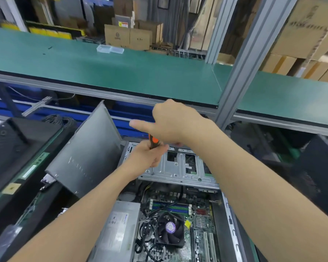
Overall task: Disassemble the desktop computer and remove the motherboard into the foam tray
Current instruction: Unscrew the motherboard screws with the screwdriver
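In the case (229, 218) before me, power supply (119, 229) sits left of motherboard (201, 233); side panel (87, 157) leans left of it.

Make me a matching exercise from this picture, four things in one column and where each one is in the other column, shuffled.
Things:
1. screwdriver
2. cooling fan
3. side panel
4. clear plastic box

Places:
A. on the green shelf
B. gripped in the left hand
C. leaning tilted, left of the open case
D. on the motherboard

Pairs: 1-B, 2-D, 3-C, 4-A
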`<state>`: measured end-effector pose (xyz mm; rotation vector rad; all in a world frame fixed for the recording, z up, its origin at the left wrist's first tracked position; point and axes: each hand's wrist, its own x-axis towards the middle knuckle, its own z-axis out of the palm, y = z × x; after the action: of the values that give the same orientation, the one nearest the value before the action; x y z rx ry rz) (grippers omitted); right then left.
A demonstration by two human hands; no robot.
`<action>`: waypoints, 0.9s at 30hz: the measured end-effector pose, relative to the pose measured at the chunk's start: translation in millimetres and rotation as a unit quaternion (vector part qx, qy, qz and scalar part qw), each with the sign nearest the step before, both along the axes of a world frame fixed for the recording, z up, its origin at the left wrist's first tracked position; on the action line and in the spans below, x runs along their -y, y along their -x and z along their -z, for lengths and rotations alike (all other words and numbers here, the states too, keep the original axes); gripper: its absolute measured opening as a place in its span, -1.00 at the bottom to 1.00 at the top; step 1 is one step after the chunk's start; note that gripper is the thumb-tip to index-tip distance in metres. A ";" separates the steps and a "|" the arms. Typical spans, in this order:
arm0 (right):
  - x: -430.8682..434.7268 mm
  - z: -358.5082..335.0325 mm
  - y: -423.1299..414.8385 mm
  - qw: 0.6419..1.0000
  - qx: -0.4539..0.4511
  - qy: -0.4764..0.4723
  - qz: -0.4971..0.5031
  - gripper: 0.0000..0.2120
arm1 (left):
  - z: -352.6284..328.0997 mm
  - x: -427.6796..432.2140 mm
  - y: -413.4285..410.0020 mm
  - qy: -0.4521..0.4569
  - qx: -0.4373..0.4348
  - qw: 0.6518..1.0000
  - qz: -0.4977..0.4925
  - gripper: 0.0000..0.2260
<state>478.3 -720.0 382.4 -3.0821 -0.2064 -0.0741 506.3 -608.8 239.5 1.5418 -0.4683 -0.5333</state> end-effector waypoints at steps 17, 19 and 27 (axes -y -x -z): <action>-2.8 -10.4 -0.7 0.983 -0.124 0.072 -0.114 -0.74 | 0.8 -30.4 -5.3 0.005 0.104 0.994 0.041 -0.81; -2.1 -12.4 0.1 0.979 -0.127 0.084 -0.137 -0.64 | 0.1 -33.5 -4.9 0.002 0.111 0.993 0.043 -0.81; 5.2 -2.1 5.4 0.980 -0.103 0.041 -0.164 -0.85 | 4.9 -32.2 -3.0 0.009 0.111 0.993 0.024 -0.78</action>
<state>472.9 -725.1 384.5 -3.0559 -0.7158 0.2700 509.3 -576.6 234.6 1.5830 -0.6801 -0.3933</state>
